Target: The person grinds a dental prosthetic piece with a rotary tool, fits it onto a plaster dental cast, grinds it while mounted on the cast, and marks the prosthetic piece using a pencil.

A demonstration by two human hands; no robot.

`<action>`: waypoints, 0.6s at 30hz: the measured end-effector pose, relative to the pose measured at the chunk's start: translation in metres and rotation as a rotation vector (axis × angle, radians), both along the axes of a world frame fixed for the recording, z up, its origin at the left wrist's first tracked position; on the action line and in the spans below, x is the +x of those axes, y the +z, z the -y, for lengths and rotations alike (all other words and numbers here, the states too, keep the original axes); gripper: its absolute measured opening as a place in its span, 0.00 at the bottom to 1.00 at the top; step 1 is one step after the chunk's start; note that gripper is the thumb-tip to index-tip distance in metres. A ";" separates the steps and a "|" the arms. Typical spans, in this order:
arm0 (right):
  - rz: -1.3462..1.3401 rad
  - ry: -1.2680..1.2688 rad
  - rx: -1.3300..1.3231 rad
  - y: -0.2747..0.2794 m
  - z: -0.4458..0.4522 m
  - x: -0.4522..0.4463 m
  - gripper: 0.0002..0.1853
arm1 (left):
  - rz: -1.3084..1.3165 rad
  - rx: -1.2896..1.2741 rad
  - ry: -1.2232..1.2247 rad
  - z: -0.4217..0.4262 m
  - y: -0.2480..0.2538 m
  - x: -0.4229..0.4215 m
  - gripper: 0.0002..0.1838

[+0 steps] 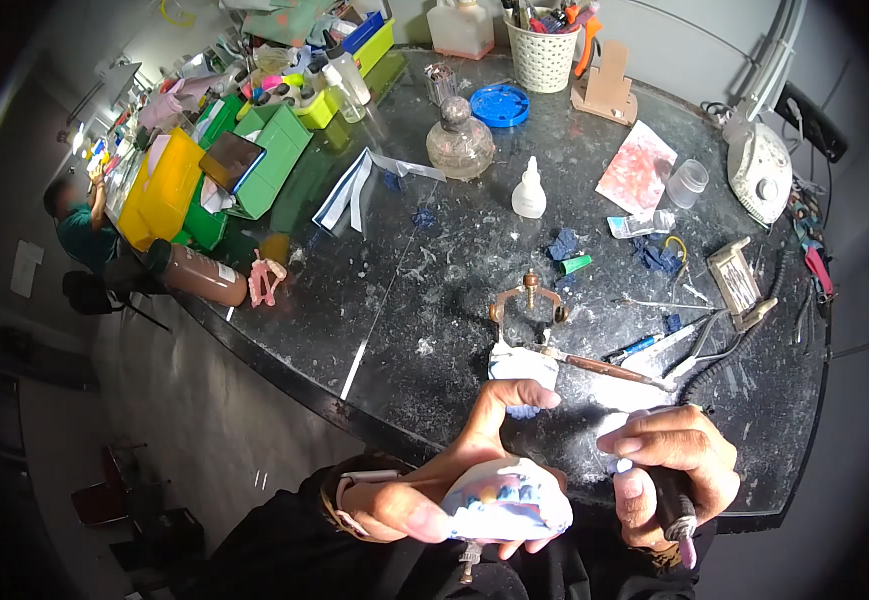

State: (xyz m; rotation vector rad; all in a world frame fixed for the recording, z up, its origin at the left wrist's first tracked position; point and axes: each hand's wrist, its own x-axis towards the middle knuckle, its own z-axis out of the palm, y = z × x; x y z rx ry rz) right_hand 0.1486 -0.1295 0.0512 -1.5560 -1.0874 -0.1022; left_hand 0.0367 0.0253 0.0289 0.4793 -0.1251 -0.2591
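So, the left hand (462, 446) is wrapped around a dental cast (509, 516), digits curled at its left end and under it, so that grip is pretty well filled. The blue-marked teeth are turned up, and the cast's long axis is laid roughly side to side, right end aimed toward the other hand.

In the right hand (692, 452), a small pale piece (623, 465) is pinched narrow between thumb and finger, while a dark tool (670, 497) is tucked against the palm. What the piece is exactly can't be told, too much glare. From that pinch, the cast is found to the left and a bit closer to the body, with a gap left between. The left hand is obviously nearer to it.

Just past the left grip, a second cast (520, 372) is seen by a metal frame (529, 290). Beyond the right grip, a brown-handled tool (604, 370) is laid slantwise; farther out, a white bottle (527, 194) is stood upright.
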 end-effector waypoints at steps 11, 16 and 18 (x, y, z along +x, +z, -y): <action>-0.010 0.118 0.044 0.000 0.003 -0.001 0.08 | -0.123 -0.081 -0.050 -0.004 0.009 0.001 0.49; 0.038 0.137 0.054 -0.002 -0.001 0.002 0.07 | -0.159 -0.228 -0.136 -0.005 0.008 0.003 0.44; 0.029 0.139 0.038 -0.001 -0.001 0.002 0.07 | -0.157 -0.245 -0.152 -0.005 0.008 0.003 0.41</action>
